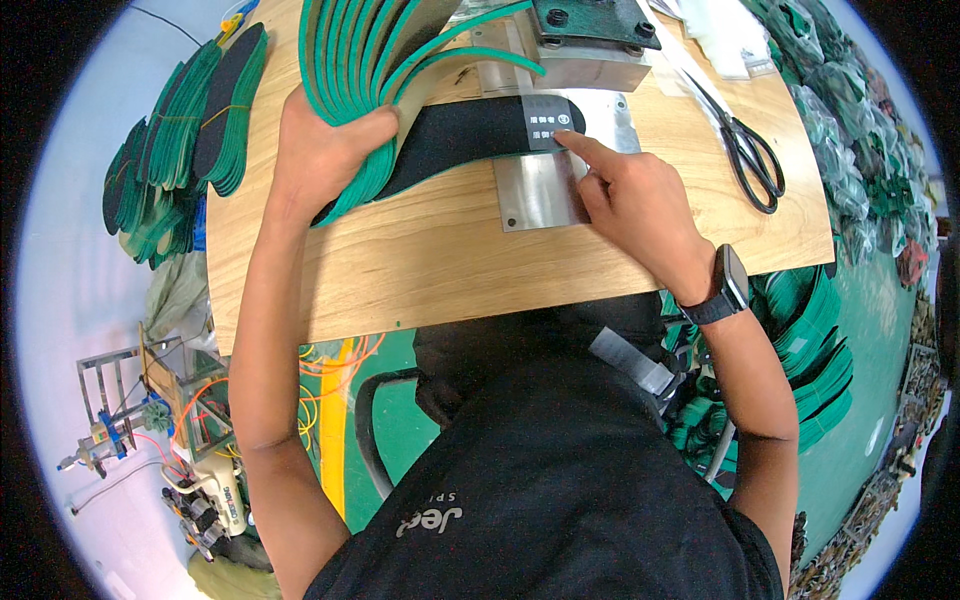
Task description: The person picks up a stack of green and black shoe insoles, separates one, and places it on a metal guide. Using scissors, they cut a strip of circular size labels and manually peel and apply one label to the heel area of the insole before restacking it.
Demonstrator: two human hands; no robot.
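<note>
My left hand [325, 150] is wrapped round a fanned stack of green-edged insoles [350, 60], thumb on the near side. Below the stack a black insole [455, 140] lies flat, its right end resting on a metal plate [540, 195]; whether it belongs to the held stack is hidden. A small clear film [545, 115] with white print lies across that end. My right hand [640, 200] touches the film's edge with its stretched index finger; the thumb is apart, the other fingers are curled, and nothing is held.
A metal press head [590, 55] stands just beyond the plate. Black-handled scissors [750, 160] lie at the right of the wooden table [420, 270], near clear film sheets [715, 35]. Bundled insoles [228, 110] hang past the left edge. More insoles [800, 340] are piled beside my right arm.
</note>
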